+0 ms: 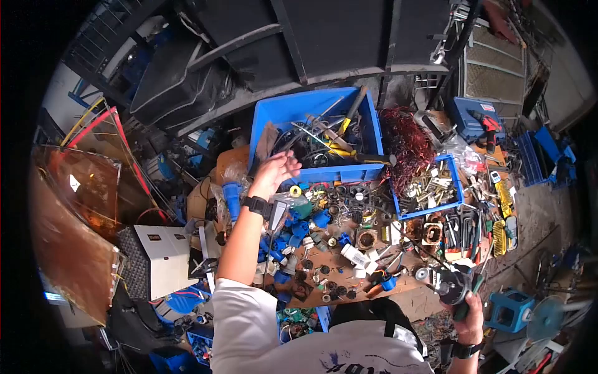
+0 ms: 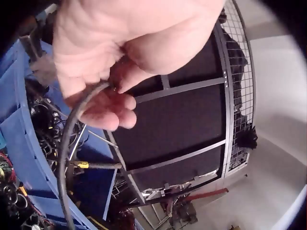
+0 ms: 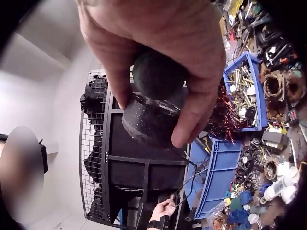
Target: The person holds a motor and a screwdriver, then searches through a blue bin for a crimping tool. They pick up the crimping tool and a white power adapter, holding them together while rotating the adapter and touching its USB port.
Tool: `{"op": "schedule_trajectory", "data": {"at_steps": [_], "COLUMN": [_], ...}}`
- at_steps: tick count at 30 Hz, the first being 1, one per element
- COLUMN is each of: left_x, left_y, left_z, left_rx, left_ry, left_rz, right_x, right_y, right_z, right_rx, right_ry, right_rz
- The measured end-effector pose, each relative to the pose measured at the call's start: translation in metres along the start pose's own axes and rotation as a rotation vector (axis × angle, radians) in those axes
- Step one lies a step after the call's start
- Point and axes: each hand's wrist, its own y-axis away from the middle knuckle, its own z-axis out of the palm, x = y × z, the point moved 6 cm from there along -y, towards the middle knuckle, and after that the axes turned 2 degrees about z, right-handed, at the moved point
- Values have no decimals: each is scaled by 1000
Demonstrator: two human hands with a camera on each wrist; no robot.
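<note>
My left hand point(image 1: 278, 173) is raised at the near left corner of the large blue crate point(image 1: 360, 174). In the left wrist view, its thumb and curled fingers pinch a black cable point(image 2: 63, 153), which bends down past the crate. On the other side, my right hand point(image 1: 471, 315) grips a dark, rounded power tool point(image 1: 450, 288) near the bench's front right edge. The right wrist view shows the fingers wrapped around the tool's dark body point(image 3: 146, 122). A thin black cable runs between it and the left hand there. The hand hides part of the tool.
Hammers and cables fill the large crate. A smaller blue tray point(image 1: 458, 209) holds metal fittings beside tangled copper-red wire point(image 1: 406, 146). Blue and white pipe fittings point(image 1: 358, 255) crowd the wooden bench point(image 1: 405, 302). A red-and-black drill point(image 1: 490, 128) lies at the right.
</note>
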Motion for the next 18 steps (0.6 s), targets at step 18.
{"op": "schedule_trajectory", "data": {"at_steps": [18], "left_x": [-31], "left_y": [-174], "left_z": [-60], "left_rx": [-16], "left_ry": [-1067], "left_rz": [280], "right_x": [-8], "right_y": [-7], "right_z": [-62], "right_rx": [452], "right_ry": [-398], "right_rz": [-254]}}
